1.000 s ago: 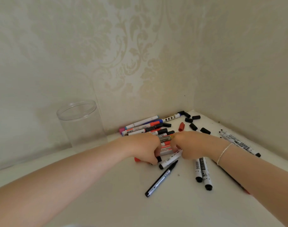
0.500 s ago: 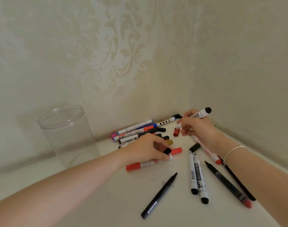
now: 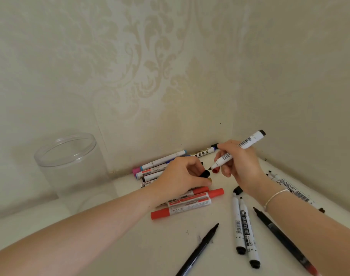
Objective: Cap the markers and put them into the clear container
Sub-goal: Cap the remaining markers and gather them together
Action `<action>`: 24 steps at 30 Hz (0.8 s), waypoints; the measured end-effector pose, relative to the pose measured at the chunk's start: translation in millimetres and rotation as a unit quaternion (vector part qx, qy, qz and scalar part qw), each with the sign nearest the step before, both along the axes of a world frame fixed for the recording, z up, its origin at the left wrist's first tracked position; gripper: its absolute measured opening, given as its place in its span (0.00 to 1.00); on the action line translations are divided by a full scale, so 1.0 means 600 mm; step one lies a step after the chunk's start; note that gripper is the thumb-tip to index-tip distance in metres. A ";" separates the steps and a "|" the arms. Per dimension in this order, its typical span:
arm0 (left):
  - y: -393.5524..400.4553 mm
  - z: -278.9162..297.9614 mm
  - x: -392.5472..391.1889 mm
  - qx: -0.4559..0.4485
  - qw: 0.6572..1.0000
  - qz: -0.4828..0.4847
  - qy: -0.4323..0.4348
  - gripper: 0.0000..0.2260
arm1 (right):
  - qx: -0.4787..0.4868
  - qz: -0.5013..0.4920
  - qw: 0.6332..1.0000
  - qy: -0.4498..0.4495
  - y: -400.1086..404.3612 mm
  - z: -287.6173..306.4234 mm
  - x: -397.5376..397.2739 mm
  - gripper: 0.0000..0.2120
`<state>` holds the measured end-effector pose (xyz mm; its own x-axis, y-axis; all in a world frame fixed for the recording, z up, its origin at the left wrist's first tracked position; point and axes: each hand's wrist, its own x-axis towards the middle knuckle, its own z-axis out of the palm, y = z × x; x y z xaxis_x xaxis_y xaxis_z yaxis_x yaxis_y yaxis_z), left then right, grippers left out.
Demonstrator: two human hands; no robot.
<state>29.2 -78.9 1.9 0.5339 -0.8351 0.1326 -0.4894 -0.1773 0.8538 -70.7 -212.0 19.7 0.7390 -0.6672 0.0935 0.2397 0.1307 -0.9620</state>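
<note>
The right hand [image 3: 241, 164] grips a white marker [image 3: 240, 150] with a barcode on its barrel, held above the table with its bare black tip angled down to the left and its black end up to the right. The left hand [image 3: 178, 177] pinches a black cap [image 3: 205, 174] between thumb and fingertips, just beside that tip but not on it. The clear container [image 3: 70, 164] stands upright and open well to the left, against the wall. On the white table [image 3: 114, 244] lie two red markers [image 3: 187, 204] under the left wrist, a row of markers [image 3: 160, 163] along the wall, two white markers [image 3: 242, 228] side by side, and a thin black pen [image 3: 200, 250] nearer the camera.
</note>
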 end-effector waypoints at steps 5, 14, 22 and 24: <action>-0.005 0.004 0.005 0.000 1.000 0.006 0.006 0.08 | 0.000 -0.002 1.000 -0.002 -0.001 -0.001 0.004 0.13; -0.005 0.018 0.003 0.008 1.000 -0.003 0.001 0.08 | -0.030 0.001 0.999 0.015 -0.003 -0.003 0.013 0.12; -0.004 0.037 -0.003 0.006 0.997 0.008 0.073 0.09 | 0.029 -0.020 0.999 -0.039 -0.004 0.009 0.007 0.11; -0.001 0.043 -0.008 0.002 0.978 -0.005 0.208 0.11 | 0.081 -0.022 0.994 -0.065 -0.008 0.010 0.003 0.12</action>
